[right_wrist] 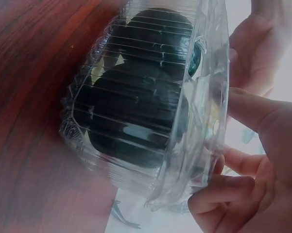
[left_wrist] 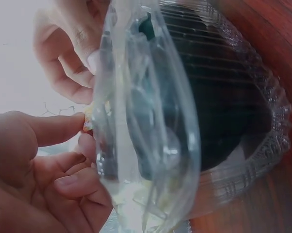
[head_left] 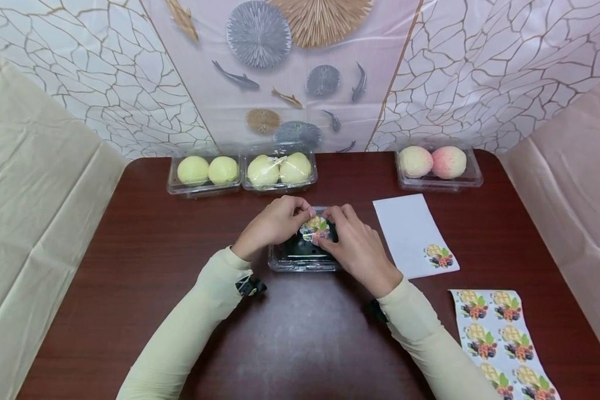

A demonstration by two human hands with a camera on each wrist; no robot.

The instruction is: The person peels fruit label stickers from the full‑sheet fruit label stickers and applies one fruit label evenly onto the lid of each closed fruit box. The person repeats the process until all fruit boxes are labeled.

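A clear plastic clamshell box (head_left: 304, 265) with dark, rounded contents (right_wrist: 136, 111) sits on the table in front of me, its lid down. On the lid lies a fruit-print sticker (head_left: 314, 228). My left hand (head_left: 276, 220) pinches the sticker's upper left edge between thumb and index finger; the left wrist view shows this pinch at the lid. From the other side, my right hand (head_left: 357, 244) reaches over the lid, thumb at the sticker's lower right edge and fingers spread near the lid's far right. The lid hides part of the sticker in both wrist views.
Two clear boxes of pale yellow-green fruit (head_left: 193, 170) stand at the back left. Another box with two peaches (head_left: 449, 162) stands at the back right. Right of my hand lies a white backing sheet (head_left: 405, 228) with one sticker; a fuller sticker sheet (head_left: 495, 328) lies nearer.
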